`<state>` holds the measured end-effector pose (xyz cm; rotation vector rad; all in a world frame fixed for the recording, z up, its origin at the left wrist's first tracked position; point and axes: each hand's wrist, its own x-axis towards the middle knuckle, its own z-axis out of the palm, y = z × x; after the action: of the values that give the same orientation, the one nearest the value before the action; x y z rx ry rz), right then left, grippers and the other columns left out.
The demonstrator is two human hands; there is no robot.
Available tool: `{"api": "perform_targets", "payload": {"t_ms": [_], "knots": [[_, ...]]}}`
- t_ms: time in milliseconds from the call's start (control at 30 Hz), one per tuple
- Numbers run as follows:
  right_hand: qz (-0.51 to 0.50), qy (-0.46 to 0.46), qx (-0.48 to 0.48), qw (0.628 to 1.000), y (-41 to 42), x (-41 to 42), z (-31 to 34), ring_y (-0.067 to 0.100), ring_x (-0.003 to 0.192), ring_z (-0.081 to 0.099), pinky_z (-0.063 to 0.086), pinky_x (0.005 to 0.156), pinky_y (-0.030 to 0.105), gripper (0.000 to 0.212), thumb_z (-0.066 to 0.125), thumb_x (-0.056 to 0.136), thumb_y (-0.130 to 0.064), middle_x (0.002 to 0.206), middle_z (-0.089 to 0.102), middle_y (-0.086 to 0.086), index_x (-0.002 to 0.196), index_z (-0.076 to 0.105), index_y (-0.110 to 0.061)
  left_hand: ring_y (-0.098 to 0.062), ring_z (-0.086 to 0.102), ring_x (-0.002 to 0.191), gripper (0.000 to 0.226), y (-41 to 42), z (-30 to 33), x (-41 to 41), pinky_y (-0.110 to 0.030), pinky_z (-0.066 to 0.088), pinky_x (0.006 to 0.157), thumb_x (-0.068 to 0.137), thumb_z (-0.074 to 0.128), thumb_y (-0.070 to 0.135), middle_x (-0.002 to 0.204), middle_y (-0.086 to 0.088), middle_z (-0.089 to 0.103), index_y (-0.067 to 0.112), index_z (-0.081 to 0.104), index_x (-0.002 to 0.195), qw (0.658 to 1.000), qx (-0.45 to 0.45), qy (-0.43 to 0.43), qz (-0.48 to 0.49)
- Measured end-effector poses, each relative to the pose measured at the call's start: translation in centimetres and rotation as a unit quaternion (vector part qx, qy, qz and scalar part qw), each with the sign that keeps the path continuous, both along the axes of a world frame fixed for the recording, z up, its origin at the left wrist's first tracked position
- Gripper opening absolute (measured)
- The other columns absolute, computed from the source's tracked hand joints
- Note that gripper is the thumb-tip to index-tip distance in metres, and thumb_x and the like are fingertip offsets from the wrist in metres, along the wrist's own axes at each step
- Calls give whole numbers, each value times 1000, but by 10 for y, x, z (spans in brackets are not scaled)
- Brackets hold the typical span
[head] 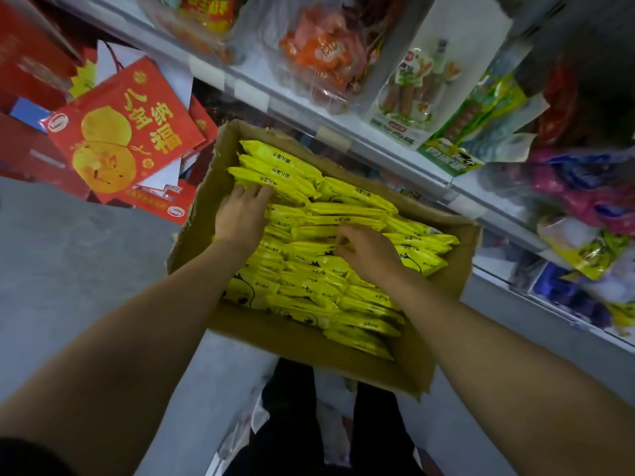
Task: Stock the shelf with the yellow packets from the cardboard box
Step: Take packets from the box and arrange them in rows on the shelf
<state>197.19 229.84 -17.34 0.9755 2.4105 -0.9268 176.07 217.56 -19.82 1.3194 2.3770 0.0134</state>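
An open cardboard box stands on the floor in front of the shelf, packed with several rows of yellow packets. Both hands are inside it. My left hand lies on the packets near the box's left wall, its fingers reaching into the upper-left row. My right hand sits in the middle of the box with its fingers curled into the packets, pinching one edge. The fingertips of both hands are partly hidden among the packets.
White shelf edges run diagonally above and right of the box, stocked with sausage packs, orange snack bags and mixed bags. Red gift boxes lean at the left. Grey floor lies left; my dark trouser legs show below.
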Motion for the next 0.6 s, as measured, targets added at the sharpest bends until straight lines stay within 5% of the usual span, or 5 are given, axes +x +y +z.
{"api": "perform_targets", "payload": {"t_ms": [200,333,500,600], "knots": [[-67,41,-51,996,5,18,31,30,76,57,45,65,39,13,54,100,-35,86,62,1,105,50,-24,-31,48,113,37,-5,18,5,-41,38,88,85,70,34,107,-8,68,21,65,118,999,-33,21,18],[-151,66,-52,985,14,34,57,25,68,52,36,59,36,20,49,102,-33,77,57,2,112,53,-16,-34,48,114,39,-15,43,8,-41,43,89,83,74,36,108,-16,67,17,68,116,988,-11,-72,135],[-257,131,-75,954,36,57,96,20,91,56,37,73,27,29,58,98,-30,97,59,3,110,61,-5,-35,58,106,36,-13,94,21,-34,43,85,86,72,30,112,-19,65,5,66,112,955,54,-198,214],[-299,173,-131,929,46,80,128,18,84,57,41,72,32,34,69,89,-41,91,62,6,97,63,-9,-35,56,108,37,0,132,45,-35,42,82,90,67,35,117,-21,62,7,62,114,950,75,-218,212]]}}
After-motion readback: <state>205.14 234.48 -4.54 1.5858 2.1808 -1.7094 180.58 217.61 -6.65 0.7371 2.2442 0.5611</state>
